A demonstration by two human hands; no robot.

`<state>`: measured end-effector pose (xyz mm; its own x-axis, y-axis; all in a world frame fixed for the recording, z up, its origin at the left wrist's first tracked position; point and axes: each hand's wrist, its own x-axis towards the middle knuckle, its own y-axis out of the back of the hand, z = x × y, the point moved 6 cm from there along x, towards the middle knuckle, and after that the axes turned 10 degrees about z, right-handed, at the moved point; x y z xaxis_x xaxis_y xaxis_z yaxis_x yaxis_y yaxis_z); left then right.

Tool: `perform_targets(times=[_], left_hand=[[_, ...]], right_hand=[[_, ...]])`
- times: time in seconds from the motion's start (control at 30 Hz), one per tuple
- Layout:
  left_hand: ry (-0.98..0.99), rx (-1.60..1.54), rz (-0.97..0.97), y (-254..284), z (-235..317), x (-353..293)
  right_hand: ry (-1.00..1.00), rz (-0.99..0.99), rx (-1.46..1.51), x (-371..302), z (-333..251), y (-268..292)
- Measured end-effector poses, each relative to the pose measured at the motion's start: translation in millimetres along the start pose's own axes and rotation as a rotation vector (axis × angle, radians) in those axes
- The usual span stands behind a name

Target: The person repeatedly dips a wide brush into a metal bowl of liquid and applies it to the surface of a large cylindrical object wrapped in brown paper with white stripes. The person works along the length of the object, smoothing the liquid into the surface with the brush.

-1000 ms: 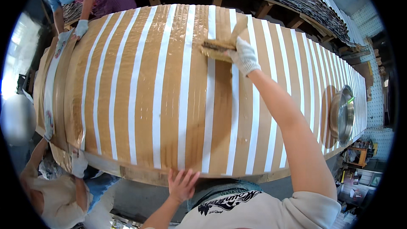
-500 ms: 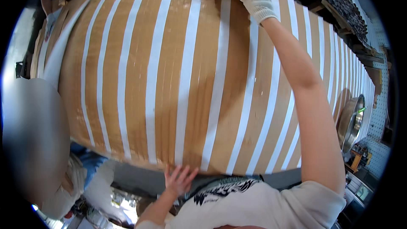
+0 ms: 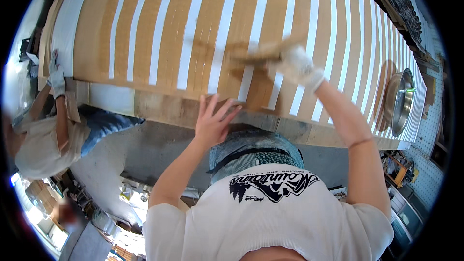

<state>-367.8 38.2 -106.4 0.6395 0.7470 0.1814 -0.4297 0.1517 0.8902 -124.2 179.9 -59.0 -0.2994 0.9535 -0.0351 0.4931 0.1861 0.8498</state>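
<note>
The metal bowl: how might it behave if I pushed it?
The bowl would probably stay stiff, as its shiny wall looks like metal. Its wide shape suggests sliding rather than tipping. The green thing inside might shift.

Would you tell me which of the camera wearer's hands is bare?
The left hand, at the edge of the striped surface, is ungloved; the right hand wears a white glove.

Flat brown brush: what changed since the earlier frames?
The white-gloved right hand, still gripping the flat brown brush, has brought it from the far edge of the white-striped brown sheets toward the near edge. The bare left hand stays by that edge, the round silver metal bowl on the right.
</note>
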Motion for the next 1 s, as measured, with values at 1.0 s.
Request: perform_targets(times=[1.0], left_hand=[[0.629,0.193,0.179,14,-9,31]], right_hand=[[-0.203,0.096,-0.197,-93,5,0]])
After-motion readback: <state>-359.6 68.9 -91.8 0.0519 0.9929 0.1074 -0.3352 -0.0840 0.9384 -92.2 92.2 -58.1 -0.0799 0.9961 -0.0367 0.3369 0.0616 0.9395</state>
